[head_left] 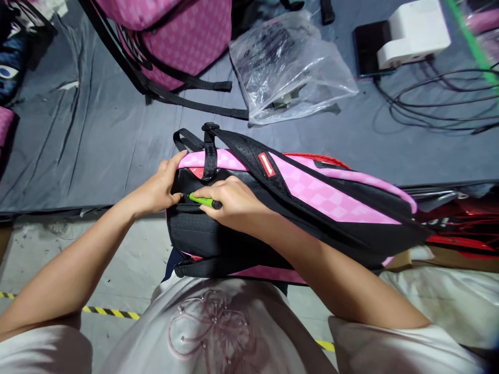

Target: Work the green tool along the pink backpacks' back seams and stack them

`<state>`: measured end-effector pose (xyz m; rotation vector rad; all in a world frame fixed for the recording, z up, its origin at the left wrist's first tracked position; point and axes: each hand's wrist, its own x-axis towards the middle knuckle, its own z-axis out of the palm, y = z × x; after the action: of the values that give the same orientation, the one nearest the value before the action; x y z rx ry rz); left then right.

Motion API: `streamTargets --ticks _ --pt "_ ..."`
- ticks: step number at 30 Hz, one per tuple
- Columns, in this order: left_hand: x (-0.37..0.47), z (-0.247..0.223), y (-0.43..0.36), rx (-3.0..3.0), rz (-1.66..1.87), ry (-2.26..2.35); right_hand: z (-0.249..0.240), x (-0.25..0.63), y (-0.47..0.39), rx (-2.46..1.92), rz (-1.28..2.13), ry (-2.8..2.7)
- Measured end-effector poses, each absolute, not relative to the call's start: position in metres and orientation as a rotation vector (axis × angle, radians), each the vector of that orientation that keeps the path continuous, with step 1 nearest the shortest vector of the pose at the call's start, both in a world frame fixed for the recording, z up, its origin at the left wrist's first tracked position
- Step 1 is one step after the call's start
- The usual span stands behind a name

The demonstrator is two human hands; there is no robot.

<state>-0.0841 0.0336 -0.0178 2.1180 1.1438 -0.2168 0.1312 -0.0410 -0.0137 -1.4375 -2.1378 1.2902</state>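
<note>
A pink-checked and black backpack (pixel 339 200) lies on its side across the table's front edge, its black back panel and straps facing me. My left hand (pixel 166 182) grips its left end, with the fingers over the pink edge and the thumb on the black panel. In my right hand (pixel 234 200) is a slim green pen-like tool (pixel 205 200) with a black end. Its tip points left at the black panel, close to my left thumb. Whether the tip touches the fabric I cannot tell, and its exact kind is unclear.
Behind lies another pink backpack (pixel 187 47) with black straps trailing over the grey table cover (pixel 105 140). A clear plastic bag (pixel 292 72) is beside it. At the back right are a phone (pixel 370 49), a white charger (pixel 417 34) and looped black cables (pixel 405 106).
</note>
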Motion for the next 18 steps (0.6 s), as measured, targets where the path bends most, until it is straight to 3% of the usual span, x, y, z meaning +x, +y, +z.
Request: streamTargets --ticks 18 --pt "-0.084 -0.021 0.031 2.101 -0.148 1.160 -0.009 0.122 -0.030 -1.278 1.319 -2.279"
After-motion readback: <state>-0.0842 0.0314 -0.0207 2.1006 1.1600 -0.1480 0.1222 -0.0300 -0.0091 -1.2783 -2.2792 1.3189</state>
